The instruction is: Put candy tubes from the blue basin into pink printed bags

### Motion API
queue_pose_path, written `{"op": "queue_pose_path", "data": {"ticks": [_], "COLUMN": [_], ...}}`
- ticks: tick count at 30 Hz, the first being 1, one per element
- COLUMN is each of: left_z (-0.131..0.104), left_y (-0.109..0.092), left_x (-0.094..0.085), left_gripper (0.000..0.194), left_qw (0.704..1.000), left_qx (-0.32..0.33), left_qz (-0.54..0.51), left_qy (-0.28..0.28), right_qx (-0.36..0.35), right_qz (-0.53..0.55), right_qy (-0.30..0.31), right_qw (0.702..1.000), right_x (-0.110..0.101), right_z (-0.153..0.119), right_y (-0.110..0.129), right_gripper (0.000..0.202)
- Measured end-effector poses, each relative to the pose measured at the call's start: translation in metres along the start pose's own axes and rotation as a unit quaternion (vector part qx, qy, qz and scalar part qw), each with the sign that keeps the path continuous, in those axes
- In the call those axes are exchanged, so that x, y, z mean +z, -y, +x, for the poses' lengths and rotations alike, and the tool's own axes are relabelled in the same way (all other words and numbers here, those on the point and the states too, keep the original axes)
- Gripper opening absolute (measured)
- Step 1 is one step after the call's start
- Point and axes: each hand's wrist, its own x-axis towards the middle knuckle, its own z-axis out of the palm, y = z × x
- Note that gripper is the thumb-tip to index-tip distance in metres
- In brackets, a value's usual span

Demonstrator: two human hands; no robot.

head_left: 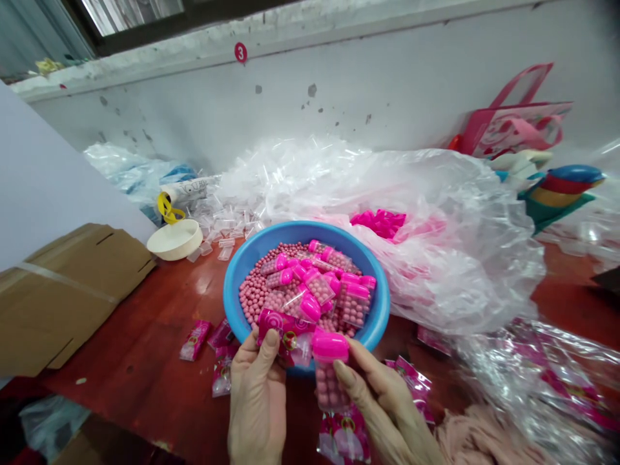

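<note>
Between the thumb and fingers of my left hand point(259, 394) is a printed pink plastic sleeve point(285, 332), its clear end pointing right. My right hand point(382, 400) pinches a small clear bottle point(330, 381) full of pink beads, with a bright pink cap on top. The bottle stands upright beside the sleeve's clear end; whether they touch I cannot tell. Just beyond both hands sits a blue basin point(232, 284) of loose pink beads point(254, 294), with several capped, filled bottles point(320, 287) heaped on them.
Printed pink packets point(195, 340) lie left of the basin and under my hands. Behind it spread clear plastic bags point(465, 226), one holding pink caps point(380, 223). Clear empty tubes point(227, 226) and a white round lid point(175, 239) lie back left, near a cardboard box point(72, 290).
</note>
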Motion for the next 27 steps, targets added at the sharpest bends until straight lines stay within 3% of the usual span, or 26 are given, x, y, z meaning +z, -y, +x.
{"op": "queue_pose_path", "data": {"ticks": [3, 8, 15, 21, 27], "left_z": [0.0, 0.001, 0.002, 0.002, 0.002], "left_y": [0.002, 0.007, 0.011, 0.011, 0.011], "left_x": [0.0, -0.001, 0.0, 0.0, -0.001], "left_gripper": [0.025, 0.023, 0.023, 0.023, 0.02], "left_qw": [1.0, 0.999, 0.998, 0.998, 0.998], "left_qx": [-0.008, 0.009, 0.037, 0.041, 0.044], "left_qz": [-0.003, 0.032, 0.049, 0.048, 0.052], "left_qy": [-0.001, 0.004, -0.006, -0.01, -0.012], "right_qx": [0.014, 0.058, 0.056, 0.044, 0.035], "right_qz": [-0.005, 0.05, 0.06, 0.053, 0.073], "right_qy": [-0.035, -0.008, -0.089, -0.092, -0.132], "right_qw": [0.999, 0.997, 0.993, 0.993, 0.988], "right_x": [-0.003, -0.006, 0.001, 0.006, 0.009], "right_z": [-0.003, -0.003, -0.005, -0.009, -0.011], "right_y": [-0.001, -0.008, -0.005, -0.002, -0.004], "right_gripper": [0.037, 0.041, 0.043, 0.04, 0.038]}}
